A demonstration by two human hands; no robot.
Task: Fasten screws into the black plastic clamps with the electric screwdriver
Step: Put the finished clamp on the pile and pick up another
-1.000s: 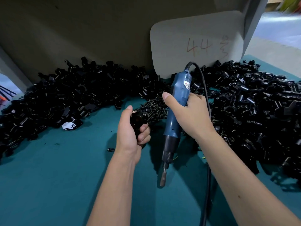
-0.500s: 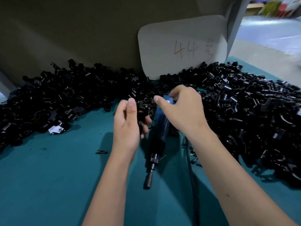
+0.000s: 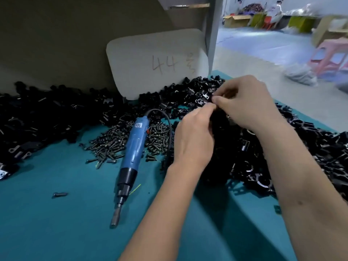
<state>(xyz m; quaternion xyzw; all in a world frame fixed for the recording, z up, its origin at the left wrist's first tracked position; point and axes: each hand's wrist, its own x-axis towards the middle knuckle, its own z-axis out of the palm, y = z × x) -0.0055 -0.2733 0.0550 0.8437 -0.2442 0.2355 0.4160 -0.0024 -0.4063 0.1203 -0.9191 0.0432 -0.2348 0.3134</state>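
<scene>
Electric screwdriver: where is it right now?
In the head view the electric screwdriver lies unheld on the teal table, left of both hands, its blue body across the screw pile and its bit pointing toward the camera.

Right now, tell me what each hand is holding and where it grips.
Both the left hand and right hand pinch a black clamp between them; exact grip points are hidden.

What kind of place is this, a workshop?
Probably a factory assembly bench: heaps of black plastic clamps, a pile of screws and an electric screwdriver lie on a teal table.
</scene>
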